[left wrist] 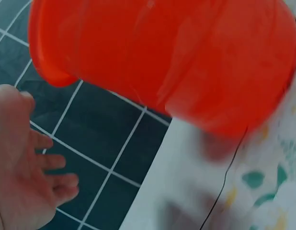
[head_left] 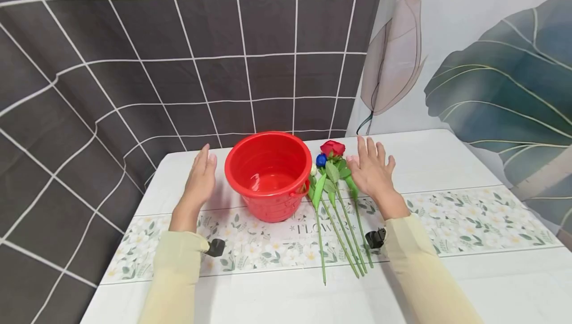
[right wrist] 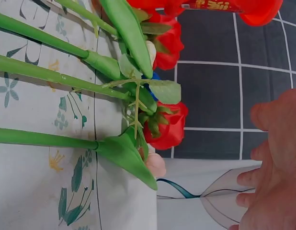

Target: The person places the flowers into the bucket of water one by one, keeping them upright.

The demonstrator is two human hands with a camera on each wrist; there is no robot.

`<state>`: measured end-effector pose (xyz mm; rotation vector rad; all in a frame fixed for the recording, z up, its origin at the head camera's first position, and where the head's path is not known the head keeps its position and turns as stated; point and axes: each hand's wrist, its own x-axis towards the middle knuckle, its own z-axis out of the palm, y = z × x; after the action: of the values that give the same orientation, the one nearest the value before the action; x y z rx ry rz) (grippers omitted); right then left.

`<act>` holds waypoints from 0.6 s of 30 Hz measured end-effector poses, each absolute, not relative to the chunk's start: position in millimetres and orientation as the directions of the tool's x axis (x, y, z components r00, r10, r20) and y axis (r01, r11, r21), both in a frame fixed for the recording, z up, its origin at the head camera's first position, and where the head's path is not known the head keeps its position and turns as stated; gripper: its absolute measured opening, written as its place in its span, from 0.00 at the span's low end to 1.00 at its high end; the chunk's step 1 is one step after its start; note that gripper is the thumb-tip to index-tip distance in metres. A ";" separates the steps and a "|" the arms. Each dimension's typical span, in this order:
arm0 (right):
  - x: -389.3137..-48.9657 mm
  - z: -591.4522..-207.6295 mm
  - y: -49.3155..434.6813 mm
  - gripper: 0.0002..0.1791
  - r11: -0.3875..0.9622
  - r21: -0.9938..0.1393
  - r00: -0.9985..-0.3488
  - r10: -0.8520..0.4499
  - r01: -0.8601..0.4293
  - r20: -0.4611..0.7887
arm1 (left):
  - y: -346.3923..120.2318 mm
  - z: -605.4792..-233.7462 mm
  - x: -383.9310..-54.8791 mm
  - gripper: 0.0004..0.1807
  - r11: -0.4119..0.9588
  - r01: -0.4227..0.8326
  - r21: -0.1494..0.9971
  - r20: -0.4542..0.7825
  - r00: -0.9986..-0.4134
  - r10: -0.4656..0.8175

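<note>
A red plastic bucket (head_left: 268, 204) stands upright on the table between the two hands. To its left the left hand (head_left: 200, 180) is raised with straight fingers, apart from the bucket and holding nothing. In the left wrist view the bucket's side (left wrist: 153, 57) fills the top. Artificial flowers lie just right of the bucket: a red rose (head_left: 332, 148), a blue bloom (head_left: 321, 160) and others with long green stems (head_left: 341, 234). Over the right side of these flowers hovers the right hand (head_left: 371, 172), fingers spread and nothing in its grasp. The right wrist view shows another red rose (right wrist: 167, 40) near the bucket.
A white table (head_left: 447, 160) carries a floral printed band (head_left: 469, 217) across its middle. Behind and to the left hangs a dark cloth with a white grid (head_left: 268, 26). At the back right is a pale curtain (head_left: 429, 105) with leaf prints.
</note>
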<state>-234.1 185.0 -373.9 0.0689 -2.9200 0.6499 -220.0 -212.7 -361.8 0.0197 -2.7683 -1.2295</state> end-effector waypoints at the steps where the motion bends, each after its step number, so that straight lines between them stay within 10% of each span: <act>1: -233.4 -374.3 185.4 0.36 0.902 -0.425 -0.987 -0.007 -0.075 0.160 | -211.7 -362.6 -219.9 0.36 0.628 0.038 0.777 0.090 -0.995 -0.051; 18: -226.4 -371.0 196.7 0.38 0.810 -0.586 -0.980 0.133 0.024 0.145 | -194.5 -371.3 -211.6 0.32 0.195 0.097 0.976 0.081 -0.993 0.091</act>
<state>-226.4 196.7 -371.0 -0.1233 -2.8163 0.9087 -211.6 -194.5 -371.3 -0.1910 -2.4241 -1.9811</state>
